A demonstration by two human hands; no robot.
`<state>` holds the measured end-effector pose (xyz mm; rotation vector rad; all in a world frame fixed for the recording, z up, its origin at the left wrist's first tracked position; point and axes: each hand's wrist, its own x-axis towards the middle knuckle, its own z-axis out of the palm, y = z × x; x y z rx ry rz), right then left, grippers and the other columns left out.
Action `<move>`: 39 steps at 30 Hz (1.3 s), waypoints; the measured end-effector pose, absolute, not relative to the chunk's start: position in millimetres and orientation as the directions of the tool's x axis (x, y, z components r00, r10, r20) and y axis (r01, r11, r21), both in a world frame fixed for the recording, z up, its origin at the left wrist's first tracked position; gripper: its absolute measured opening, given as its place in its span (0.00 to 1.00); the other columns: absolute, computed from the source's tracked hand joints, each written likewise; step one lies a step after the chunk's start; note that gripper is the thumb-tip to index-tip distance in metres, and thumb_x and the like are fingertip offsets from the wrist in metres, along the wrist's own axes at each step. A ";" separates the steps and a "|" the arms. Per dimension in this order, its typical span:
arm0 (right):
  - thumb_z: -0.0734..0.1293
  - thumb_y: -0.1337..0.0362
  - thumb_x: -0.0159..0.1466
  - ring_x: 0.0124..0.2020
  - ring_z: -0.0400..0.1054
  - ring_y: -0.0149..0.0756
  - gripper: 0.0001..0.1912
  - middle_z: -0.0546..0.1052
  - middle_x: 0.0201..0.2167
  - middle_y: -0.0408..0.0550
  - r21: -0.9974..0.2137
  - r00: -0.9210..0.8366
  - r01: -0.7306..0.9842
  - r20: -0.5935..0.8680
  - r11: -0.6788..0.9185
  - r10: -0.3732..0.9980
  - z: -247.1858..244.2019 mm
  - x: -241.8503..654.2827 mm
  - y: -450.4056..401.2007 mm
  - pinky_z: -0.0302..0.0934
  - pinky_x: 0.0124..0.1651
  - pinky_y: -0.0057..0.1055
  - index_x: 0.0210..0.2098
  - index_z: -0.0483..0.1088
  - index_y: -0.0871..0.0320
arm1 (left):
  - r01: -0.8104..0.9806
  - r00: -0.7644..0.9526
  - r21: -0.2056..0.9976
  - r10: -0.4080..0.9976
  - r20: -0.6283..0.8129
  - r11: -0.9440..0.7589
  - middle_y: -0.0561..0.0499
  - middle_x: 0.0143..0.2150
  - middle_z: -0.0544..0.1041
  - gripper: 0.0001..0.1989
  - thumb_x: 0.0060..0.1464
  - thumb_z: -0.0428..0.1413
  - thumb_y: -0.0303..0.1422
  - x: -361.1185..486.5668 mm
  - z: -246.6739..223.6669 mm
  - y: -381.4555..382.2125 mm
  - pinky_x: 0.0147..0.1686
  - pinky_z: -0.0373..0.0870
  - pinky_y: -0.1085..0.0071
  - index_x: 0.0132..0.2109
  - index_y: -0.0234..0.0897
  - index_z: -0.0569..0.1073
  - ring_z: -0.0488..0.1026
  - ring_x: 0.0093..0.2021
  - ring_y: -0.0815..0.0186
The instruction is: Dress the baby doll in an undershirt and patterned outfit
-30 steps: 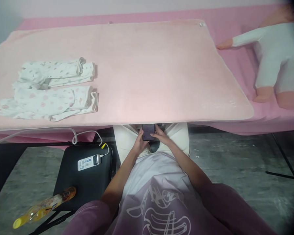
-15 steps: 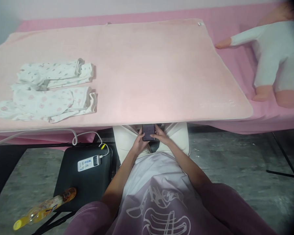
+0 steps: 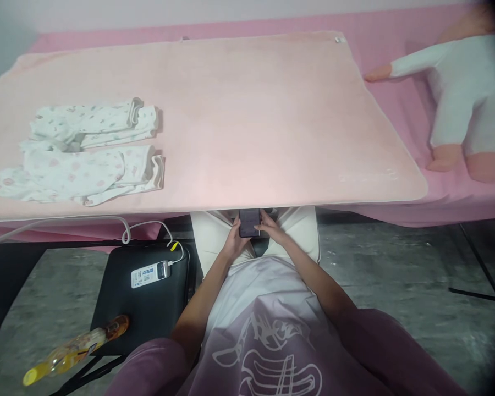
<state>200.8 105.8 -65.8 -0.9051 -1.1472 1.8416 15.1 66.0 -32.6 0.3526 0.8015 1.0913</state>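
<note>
A dark smartphone [image 3: 249, 223] is held over my lap, just below the table's front edge. My left hand [image 3: 234, 241] wraps round its left side. On the other side my right hand [image 3: 273, 227] grips it, with the thumb over the screen. The far end of the phone reaches under the table edge. On the pink mat [image 3: 264, 121] lie two folded bundles of baby clothes: one with small grey-green prints [image 3: 94, 122], the nearer one with pink prints [image 3: 86, 175].
A baby doll [image 3: 457, 93] in white clothes lies at the right on the pink tablecloth [image 3: 400, 104]. To my left a black chair [image 3: 148, 313] bears a white device [image 3: 150, 274] with a cable [image 3: 86, 219] and a bottle with a yellow cap [image 3: 74, 352].
My right thumb has shifted slightly to the right over the phone screen. Otherwise only the camera view has moved a little.
</note>
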 end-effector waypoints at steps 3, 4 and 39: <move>0.77 0.52 0.61 0.75 0.65 0.49 0.48 0.73 0.74 0.49 -0.921 -0.456 -0.238 -0.173 -0.307 0.873 -65.6 200.6 105.7 0.60 0.79 0.43 0.78 0.65 0.48 | -0.639 0.198 0.629 0.885 -0.421 0.443 0.47 0.69 0.81 0.36 0.69 0.66 0.44 15.7 -32.6 66.0 0.58 0.80 0.61 0.79 0.52 0.67 0.82 0.65 0.53; 0.77 0.52 0.61 0.75 0.65 0.49 0.48 0.72 0.75 0.49 -0.922 -0.460 -0.228 -0.180 -0.312 0.869 -66.1 200.5 105.5 0.61 0.79 0.44 0.78 0.64 0.47 | -0.637 0.192 0.631 0.884 -0.427 0.443 0.47 0.68 0.81 0.36 0.69 0.67 0.45 16.1 -32.5 66.0 0.58 0.80 0.61 0.79 0.52 0.67 0.82 0.64 0.54; 0.83 0.44 0.60 0.66 0.73 0.47 0.50 0.75 0.68 0.57 -0.943 -0.417 -0.192 -0.172 -0.271 0.892 -83.4 189.5 102.9 0.72 0.71 0.43 0.73 0.64 0.51 | -0.639 0.156 0.661 0.908 -0.388 0.393 0.46 0.66 0.83 0.32 0.70 0.66 0.47 18.7 -39.2 66.1 0.60 0.79 0.62 0.76 0.47 0.72 0.82 0.64 0.53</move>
